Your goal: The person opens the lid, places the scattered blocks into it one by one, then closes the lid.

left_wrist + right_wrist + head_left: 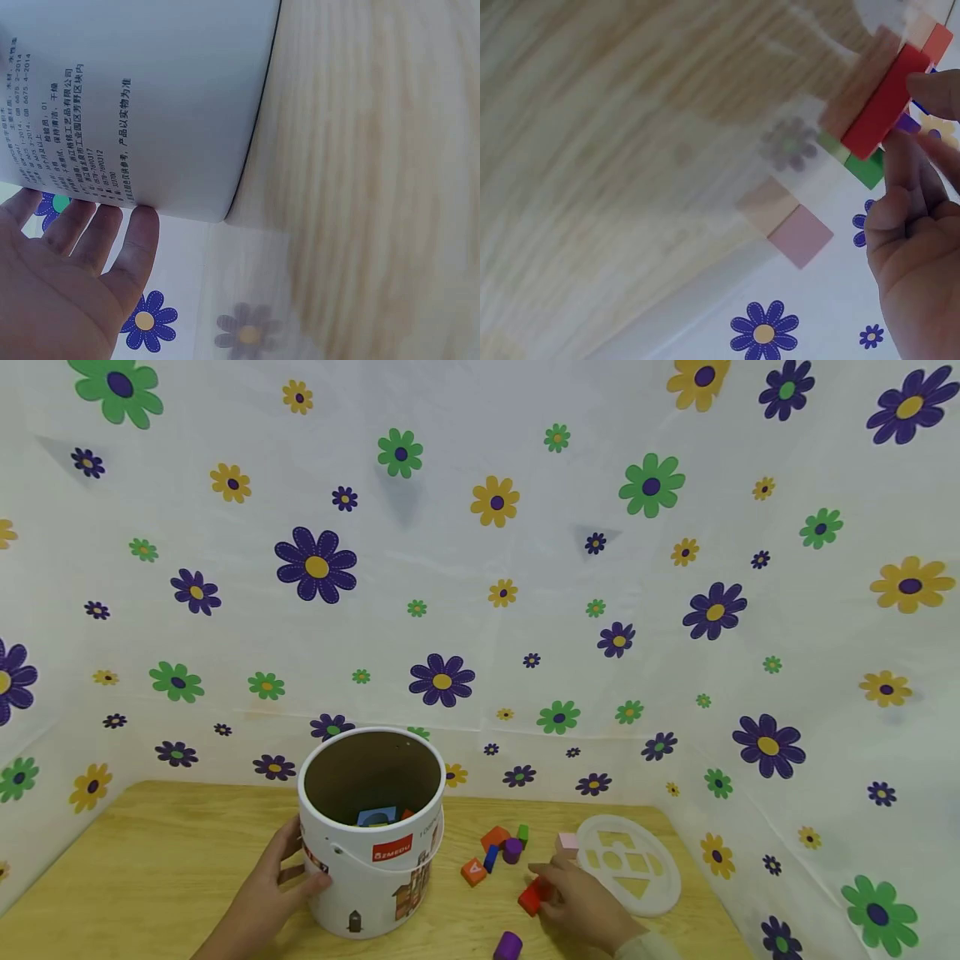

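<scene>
A white bucket (341, 881) with printed pictures and a thin handle stands on the table, with blocks inside. My left hand (266, 897) rests against its left side. In the left wrist view, the fairly straight fingers (139, 244) touch the bucket's printed wall. On the right, my right hand (588, 902) pinches a red block (530, 899) between thumb and fingers, low over the tabletop. The right wrist view shows this red block (885, 101) as a long bar. Just beyond the hand lies a pink block (567, 844). A purple cylinder (508, 946) lies nearer the front.
Between bucket and right hand lie an orange lettered block (473, 872), an orange-red block (495, 837), a blue block (491, 858), a purple cylinder (513, 850) and a green block (522, 835). An oval cream board (663, 881) with shaped recesses is at right. Flowered sheeting (450, 743) borders the table.
</scene>
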A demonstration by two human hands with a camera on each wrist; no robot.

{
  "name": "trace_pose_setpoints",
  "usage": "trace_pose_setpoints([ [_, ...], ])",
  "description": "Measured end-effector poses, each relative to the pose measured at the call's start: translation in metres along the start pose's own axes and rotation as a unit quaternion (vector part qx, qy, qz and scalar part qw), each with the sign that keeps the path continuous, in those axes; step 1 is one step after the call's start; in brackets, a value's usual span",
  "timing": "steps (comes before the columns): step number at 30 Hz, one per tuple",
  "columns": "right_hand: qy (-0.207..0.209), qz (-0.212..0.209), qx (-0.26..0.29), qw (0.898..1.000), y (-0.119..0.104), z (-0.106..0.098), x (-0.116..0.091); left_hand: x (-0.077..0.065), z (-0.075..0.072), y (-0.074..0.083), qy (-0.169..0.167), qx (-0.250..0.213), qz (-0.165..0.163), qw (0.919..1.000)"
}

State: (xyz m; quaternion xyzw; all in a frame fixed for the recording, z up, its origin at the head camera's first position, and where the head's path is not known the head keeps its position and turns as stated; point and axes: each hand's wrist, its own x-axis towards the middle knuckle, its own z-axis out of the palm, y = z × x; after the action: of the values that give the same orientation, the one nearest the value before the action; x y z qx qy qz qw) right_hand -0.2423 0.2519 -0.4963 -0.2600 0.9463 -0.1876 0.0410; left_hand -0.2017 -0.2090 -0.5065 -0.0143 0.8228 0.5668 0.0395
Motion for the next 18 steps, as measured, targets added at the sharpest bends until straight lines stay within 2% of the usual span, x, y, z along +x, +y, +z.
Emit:
trace_pose_setpoints([
  [8,-0.001,0.008,-0.035,0.999,0.0045,-0.0052,-0.0041,0.0017,-0.0005,-0.0001,0.001,0.014,0.020,0.9997],
  [15,-0.042,0.046,0.035,0.997,0.0074,-0.0101,0.0016,0.0025,-0.0006,-0.0002,-0.001,0.002,0.002,1.0000],
  [18,-0.036,0.041,0.031,0.998,0.0080,-0.0087,0.0025,0.0021,-0.0005,0.0004,-0.005,-0.004,0.001,1.0000],
])
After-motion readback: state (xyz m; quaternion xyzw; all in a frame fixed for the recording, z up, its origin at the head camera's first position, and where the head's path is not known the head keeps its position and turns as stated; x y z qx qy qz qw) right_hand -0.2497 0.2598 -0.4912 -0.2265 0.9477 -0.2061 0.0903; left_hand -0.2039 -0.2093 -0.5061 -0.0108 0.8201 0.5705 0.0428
